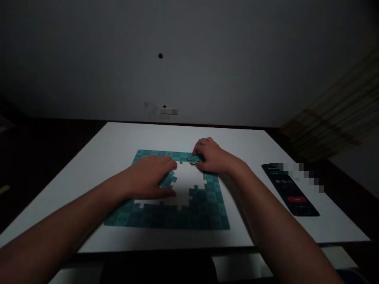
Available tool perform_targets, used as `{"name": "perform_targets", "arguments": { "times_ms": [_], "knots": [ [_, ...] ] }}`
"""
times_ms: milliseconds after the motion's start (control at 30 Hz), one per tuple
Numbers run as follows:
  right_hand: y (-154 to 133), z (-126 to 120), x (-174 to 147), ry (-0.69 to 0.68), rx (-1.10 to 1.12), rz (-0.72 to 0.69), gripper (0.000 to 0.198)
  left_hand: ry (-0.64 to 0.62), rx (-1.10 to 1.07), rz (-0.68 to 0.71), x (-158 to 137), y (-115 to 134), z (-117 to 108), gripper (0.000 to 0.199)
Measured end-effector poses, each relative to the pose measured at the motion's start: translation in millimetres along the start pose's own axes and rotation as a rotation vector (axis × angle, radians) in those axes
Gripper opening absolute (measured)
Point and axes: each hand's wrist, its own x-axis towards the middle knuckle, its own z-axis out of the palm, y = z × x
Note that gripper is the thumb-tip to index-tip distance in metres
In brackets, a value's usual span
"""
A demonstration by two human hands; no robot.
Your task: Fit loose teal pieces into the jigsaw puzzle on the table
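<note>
Fingers [199,148] of the right hand [211,157] curl over a small teal puzzle piece [193,159] at the upper right of the puzzle's inner edge; whether they pinch it or only press it, one cannot tell. Fingers of the left hand [149,173] lie spread and released, palm down over the left side of the teal puzzle [177,219], the thumb reaching into the white gap [185,177]. The puzzle lies on the white table [83,189] in front of the person.

The likeliest trouble is misalignment: the piece appears tilted, so pressing down now could crease a tab or lift its neighbours. A sideways push from the right hand could pull the thin frame apart, and a drag of the left palm could unseat pieces beneath it. Dim light makes similar teal pieces easy to confuse.

Counted, there are two hands, one distinct tilted piece, one partly assembled puzzle, one table and one phone [287,189]. Joined pieces cannot be counted reliably, since hands and shadow hide some.
</note>
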Motion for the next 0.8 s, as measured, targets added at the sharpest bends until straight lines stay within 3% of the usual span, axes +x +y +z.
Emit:
{"name": "perform_targets", "arguments": {
  "times_ms": [67, 200, 300, 433, 533, 667, 800],
  "knots": [
    [0, 0, 1, 0.012, 0.031, -0.054, 0.024, 0.030, -0.055, -0.005, 2, -6, 10, 0.063],
    [-8, 4, 5, 0.031, 0.162, -0.153, 0.024, 0.107, -0.146, 0.036, 0, -20, 22, 0.052],
    [-13, 14, 9, 0.088, 0.285, -0.205, 0.025, 0.123, -0.190, 0.086, 0, -33, 24, 0.041],
    [-15, 31, 15, 0.143, 0.509, -0.262, 0.019, 0.206, -0.276, 0.117, 4, -49, 30, 0.042],
    [-19, 41, 20, 0.147, 0.665, -0.246, 0.022, 0.258, -0.370, 0.053, 8, -53, 36, 0.042],
    [-33, 47, 23, 0.156, 0.793, -0.175, 0.043, 0.293, -0.556, 0.051, 13, -51, 43, 0.057],
    [-44, 49, 22, 0.134, 0.841, -0.118, 0.052, 0.290, -0.736, 0.056, 18, -50, 46, 0.043]
  ]
}}
